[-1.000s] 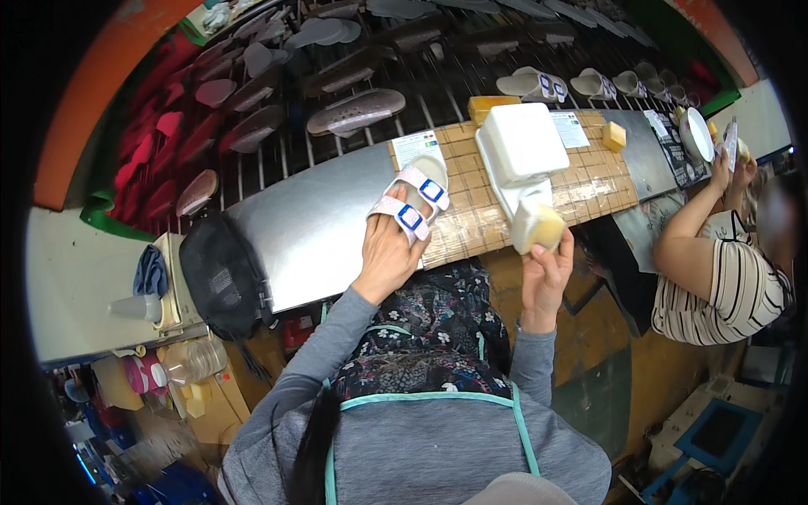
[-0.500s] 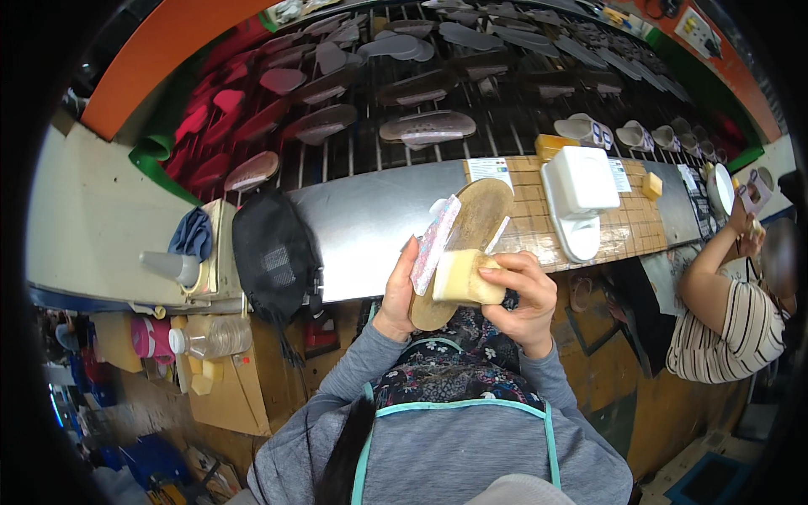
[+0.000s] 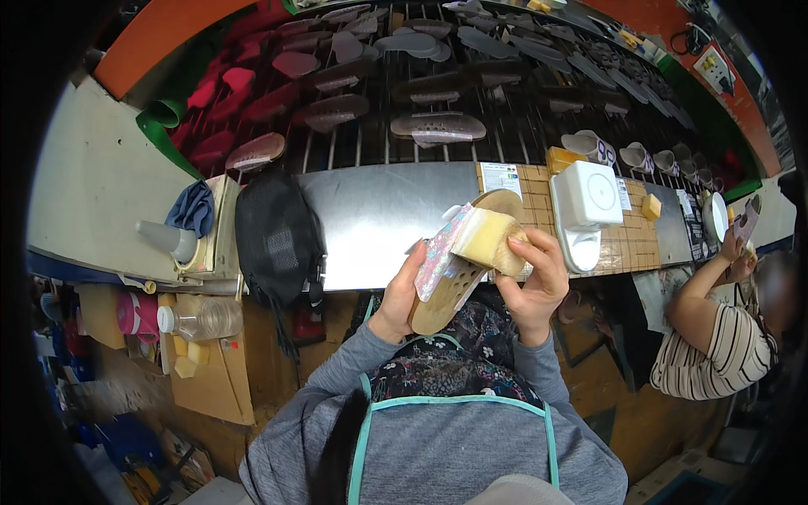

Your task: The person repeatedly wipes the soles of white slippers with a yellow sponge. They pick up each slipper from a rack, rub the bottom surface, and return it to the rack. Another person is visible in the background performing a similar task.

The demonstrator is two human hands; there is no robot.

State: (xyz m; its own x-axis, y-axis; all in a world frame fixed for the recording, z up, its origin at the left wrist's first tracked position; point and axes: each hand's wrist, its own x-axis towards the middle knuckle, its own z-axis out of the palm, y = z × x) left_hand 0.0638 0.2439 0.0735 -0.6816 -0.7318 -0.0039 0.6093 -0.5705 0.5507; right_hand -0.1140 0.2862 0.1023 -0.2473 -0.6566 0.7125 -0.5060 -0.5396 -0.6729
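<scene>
Gripping sandal [image 3: 450, 282] in left hand [image 3: 396, 295], right hand [image 3: 534, 282] clamps yellow sponge [image 3: 484, 238] on it; black bag [image 3: 278, 240], white box [image 3: 587, 195] flank on table [image 3: 379, 215].

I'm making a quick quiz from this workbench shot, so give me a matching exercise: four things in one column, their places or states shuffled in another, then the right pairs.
Things:
1. sandal
2. yellow sponge block
3. black bag
4. white box

Places:
A. hanging at the steel bench's front edge
B. pressed on by the right hand
C. standing on the gridded mat
D. held up by the left hand

Pairs: 1-D, 2-B, 3-A, 4-C
</scene>
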